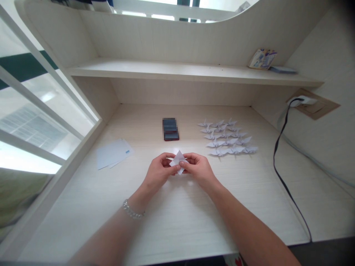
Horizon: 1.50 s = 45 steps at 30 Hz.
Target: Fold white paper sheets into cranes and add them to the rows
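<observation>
A small folded piece of white paper (178,160) is pinched between both hands just above the pale wooden desk (172,218). My left hand (159,172) grips its left side with curled fingers; a beaded bracelet sits on that wrist. My right hand (197,169) pinches the right side. The paper's point sticks up between my thumbs. Several finished white paper cranes (226,138) lie in rows to the right, behind my right hand.
A dark phone (170,129) lies flat beyond my hands. Loose white sheets (113,153) rest at the left, near the window frame. A black cable (280,162) runs from a wall socket (303,100) across the desk's right side. A shelf above holds a small colourful pack (262,58).
</observation>
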Each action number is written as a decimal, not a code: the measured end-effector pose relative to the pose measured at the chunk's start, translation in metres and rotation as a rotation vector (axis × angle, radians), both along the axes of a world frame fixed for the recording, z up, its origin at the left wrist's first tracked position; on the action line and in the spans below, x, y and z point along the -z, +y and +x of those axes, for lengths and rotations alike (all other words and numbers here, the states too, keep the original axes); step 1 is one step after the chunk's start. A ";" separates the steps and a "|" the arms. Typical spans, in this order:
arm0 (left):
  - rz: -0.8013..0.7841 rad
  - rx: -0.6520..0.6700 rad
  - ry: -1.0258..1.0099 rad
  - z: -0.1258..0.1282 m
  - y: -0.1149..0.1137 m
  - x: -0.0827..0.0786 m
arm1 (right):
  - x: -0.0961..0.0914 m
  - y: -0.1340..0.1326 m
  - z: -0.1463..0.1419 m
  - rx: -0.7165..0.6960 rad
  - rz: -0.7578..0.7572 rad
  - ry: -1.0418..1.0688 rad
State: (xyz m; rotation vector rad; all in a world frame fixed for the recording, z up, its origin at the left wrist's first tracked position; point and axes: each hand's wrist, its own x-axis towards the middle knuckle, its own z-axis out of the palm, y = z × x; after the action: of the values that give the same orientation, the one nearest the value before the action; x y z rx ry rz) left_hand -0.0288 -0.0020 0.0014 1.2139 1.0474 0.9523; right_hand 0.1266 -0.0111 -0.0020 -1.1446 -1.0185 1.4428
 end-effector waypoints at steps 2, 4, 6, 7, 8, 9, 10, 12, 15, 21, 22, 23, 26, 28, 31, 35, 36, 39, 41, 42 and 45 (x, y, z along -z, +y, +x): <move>-0.004 0.006 -0.004 0.000 0.000 0.000 | 0.001 0.000 0.000 -0.006 -0.002 0.013; -0.013 0.010 -0.015 0.000 -0.001 0.000 | 0.002 0.001 0.001 -0.016 -0.008 0.030; -0.024 0.012 -0.028 0.000 -0.001 0.000 | 0.003 0.001 0.002 -0.030 -0.017 0.043; -0.028 0.012 -0.032 0.000 -0.001 -0.001 | 0.003 0.001 0.002 -0.038 -0.019 0.044; -0.031 0.011 -0.034 0.000 -0.001 -0.001 | 0.003 0.001 0.003 -0.044 -0.017 0.042; -0.033 0.010 -0.035 0.001 -0.002 -0.002 | 0.003 0.001 0.003 -0.048 -0.013 0.034; -0.035 0.009 -0.036 0.001 -0.002 -0.002 | 0.003 0.002 0.003 -0.046 -0.006 0.023; -0.048 0.012 -0.047 0.002 -0.002 -0.003 | 0.003 0.002 0.003 -0.027 0.017 -0.012; -0.087 0.030 -0.077 0.004 -0.004 -0.004 | 0.002 0.002 0.002 0.011 0.060 -0.072; -0.082 0.030 -0.073 0.004 -0.003 -0.004 | 0.004 0.002 0.001 0.028 0.085 -0.121; -0.077 0.029 -0.060 0.004 -0.003 -0.004 | 0.004 0.002 0.001 0.016 0.074 -0.115; -0.073 0.028 -0.047 0.004 -0.003 -0.003 | 0.004 0.002 0.000 0.008 0.066 -0.110; -0.053 0.019 -0.015 0.004 -0.003 -0.001 | 0.005 0.002 0.000 0.013 0.082 -0.110; -0.030 0.015 0.006 0.004 -0.004 0.001 | 0.004 0.001 -0.002 0.032 0.106 -0.123; -0.001 0.013 0.028 0.004 -0.004 0.001 | 0.002 0.000 -0.003 0.044 0.116 -0.135; -0.007 0.052 -0.011 0.004 -0.004 -0.002 | 0.000 -0.001 -0.002 0.042 0.118 -0.123; -0.011 0.063 -0.028 0.004 -0.004 -0.003 | 0.000 -0.001 -0.002 0.046 0.116 -0.119; -0.014 0.045 -0.060 0.004 -0.003 -0.004 | 0.000 0.000 -0.002 0.065 0.094 -0.114; -0.023 0.016 -0.079 0.004 -0.002 -0.004 | 0.001 0.001 -0.002 0.074 0.083 -0.108; -0.029 0.006 -0.085 0.004 -0.002 -0.004 | 0.001 0.001 -0.003 0.075 0.081 -0.105; -0.047 -0.011 -0.088 0.004 -0.001 -0.003 | 0.001 0.000 -0.003 0.068 0.083 -0.093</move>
State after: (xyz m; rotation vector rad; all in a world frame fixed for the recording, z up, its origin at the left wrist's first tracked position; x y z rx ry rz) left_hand -0.0246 -0.0033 0.0042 1.1190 1.0024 0.9764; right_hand 0.1236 -0.0110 -0.0026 -1.1837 -1.0840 1.2926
